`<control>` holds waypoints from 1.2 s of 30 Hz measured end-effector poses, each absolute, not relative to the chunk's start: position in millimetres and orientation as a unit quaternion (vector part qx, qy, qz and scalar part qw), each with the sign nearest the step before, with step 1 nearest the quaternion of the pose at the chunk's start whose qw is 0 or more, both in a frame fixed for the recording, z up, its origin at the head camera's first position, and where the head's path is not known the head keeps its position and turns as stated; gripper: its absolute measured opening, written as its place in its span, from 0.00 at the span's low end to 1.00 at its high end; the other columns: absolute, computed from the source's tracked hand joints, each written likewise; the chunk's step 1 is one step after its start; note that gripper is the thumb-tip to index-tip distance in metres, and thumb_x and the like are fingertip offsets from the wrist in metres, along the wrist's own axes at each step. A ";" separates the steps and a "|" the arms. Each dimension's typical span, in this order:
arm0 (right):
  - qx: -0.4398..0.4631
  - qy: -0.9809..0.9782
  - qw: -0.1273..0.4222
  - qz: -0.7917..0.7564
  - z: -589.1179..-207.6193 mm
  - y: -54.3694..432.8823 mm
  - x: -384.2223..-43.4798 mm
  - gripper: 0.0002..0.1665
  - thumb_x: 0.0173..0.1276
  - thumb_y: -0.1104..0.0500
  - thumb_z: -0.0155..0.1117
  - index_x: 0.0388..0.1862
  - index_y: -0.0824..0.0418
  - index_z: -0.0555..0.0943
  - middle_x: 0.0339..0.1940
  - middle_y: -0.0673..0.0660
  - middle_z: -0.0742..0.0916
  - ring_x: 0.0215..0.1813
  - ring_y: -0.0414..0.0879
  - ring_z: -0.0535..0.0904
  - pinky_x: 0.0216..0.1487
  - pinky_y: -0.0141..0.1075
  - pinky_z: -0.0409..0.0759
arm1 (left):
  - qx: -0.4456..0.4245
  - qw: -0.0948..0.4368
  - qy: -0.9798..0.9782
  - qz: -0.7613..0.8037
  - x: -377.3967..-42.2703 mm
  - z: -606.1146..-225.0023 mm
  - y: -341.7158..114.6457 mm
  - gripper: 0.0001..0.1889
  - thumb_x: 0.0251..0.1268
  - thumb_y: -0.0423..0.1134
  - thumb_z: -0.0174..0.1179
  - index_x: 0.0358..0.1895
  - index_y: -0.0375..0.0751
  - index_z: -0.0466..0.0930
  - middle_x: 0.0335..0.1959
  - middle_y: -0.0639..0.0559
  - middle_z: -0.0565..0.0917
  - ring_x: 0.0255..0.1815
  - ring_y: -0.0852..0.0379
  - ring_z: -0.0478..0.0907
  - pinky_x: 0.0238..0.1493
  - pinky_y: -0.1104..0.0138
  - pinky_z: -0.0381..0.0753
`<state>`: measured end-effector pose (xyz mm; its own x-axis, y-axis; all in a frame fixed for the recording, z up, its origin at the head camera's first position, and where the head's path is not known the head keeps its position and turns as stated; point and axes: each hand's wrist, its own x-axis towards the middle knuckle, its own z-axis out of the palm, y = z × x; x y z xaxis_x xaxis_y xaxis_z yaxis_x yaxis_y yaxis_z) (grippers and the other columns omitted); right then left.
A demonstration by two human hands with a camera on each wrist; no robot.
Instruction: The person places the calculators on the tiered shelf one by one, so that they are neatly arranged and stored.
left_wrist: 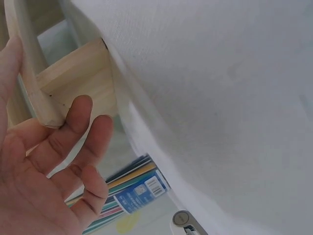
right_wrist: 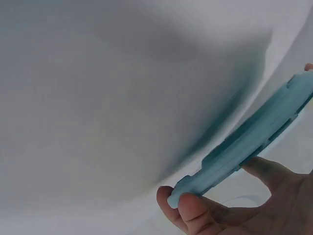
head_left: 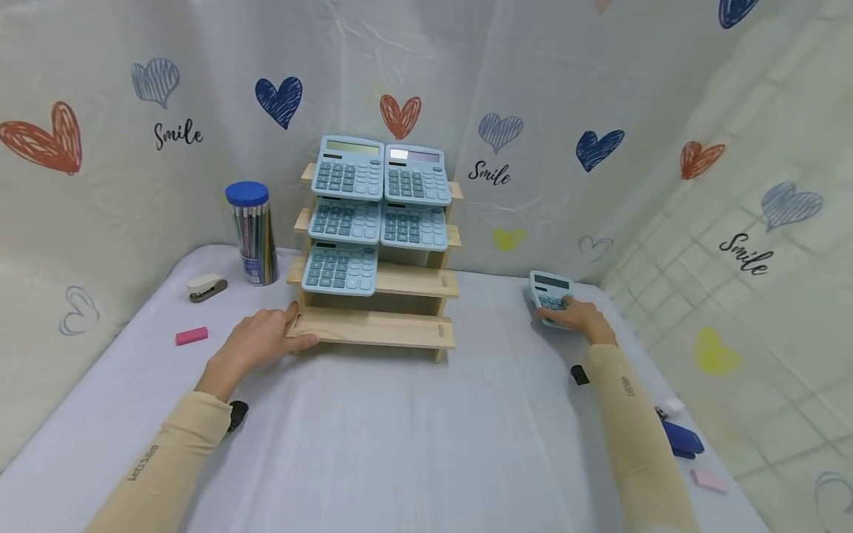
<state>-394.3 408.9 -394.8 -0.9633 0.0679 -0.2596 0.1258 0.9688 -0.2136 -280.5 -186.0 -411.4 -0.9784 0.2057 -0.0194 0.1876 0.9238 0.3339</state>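
Note:
On the right of the table, my right hand [head_left: 578, 318] grips a light blue calculator [head_left: 550, 290] by its edges. In the right wrist view the calculator [right_wrist: 249, 137] is seen edge-on, tilted close over the white cloth, between thumb and fingers. My left hand [head_left: 261, 342] holds the left end of the lowest shelf of a wooden tiered rack [head_left: 373, 328]. The left wrist view has the thumb and fingers on either side of the shelf end [left_wrist: 49, 110]. Several matching calculators [head_left: 346, 178] lean on the rack: two each on the upper two tiers, one at the left of the third.
Left of the rack stand a blue-lidded tub of pencils [head_left: 255, 237], a white and dark stapler [head_left: 207, 287] and a pink eraser [head_left: 192, 336]. Near the right edge lie a blue stapler [head_left: 683, 438] and a pale pink eraser [head_left: 709, 481]. A heart-printed curtain [head_left: 426, 66] hangs behind.

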 end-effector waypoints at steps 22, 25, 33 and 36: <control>-0.106 0.988 -0.022 -0.109 -353.3 286.8 -291.7 0.55 0.62 0.24 0.57 0.80 0.52 0.60 0.59 0.72 0.77 0.48 0.56 0.75 0.38 0.39 0.70 | 0.115 0.019 0.980 0.163 -280.9 -413.3 -186.5 0.48 0.65 0.65 0.60 0.73 0.26 0.62 0.57 0.23 0.80 0.40 0.44 0.81 0.42 0.45 0.80; -0.127 0.986 -0.033 -0.104 -347.5 270.0 -284.8 0.55 0.61 0.25 0.59 0.80 0.51 0.61 0.59 0.72 0.78 0.51 0.57 0.76 0.42 0.42 0.73 | 0.119 0.017 0.979 0.164 -280.7 -414.5 -186.9 0.48 0.65 0.65 0.60 0.73 0.26 0.62 0.57 0.23 0.79 0.41 0.43 0.81 0.43 0.45 0.81; -0.176 0.980 -0.049 -0.076 -344.6 218.9 -278.4 0.54 0.58 0.24 0.59 0.78 0.49 0.65 0.61 0.71 0.77 0.56 0.60 0.75 0.50 0.49 0.77 | 0.119 0.019 0.980 0.157 -282.0 -411.5 -187.0 0.49 0.66 0.66 0.59 0.73 0.25 0.61 0.59 0.21 0.78 0.42 0.41 0.81 0.45 0.43 0.80; -0.184 0.979 -0.061 -0.060 -345.6 202.7 -281.4 0.54 0.57 0.24 0.60 0.78 0.49 0.66 0.61 0.73 0.77 0.58 0.62 0.74 0.52 0.51 0.78 | 0.119 0.022 0.980 0.157 -281.4 -411.3 -187.0 0.49 0.66 0.66 0.58 0.73 0.25 0.61 0.59 0.21 0.77 0.47 0.36 0.82 0.47 0.42 0.79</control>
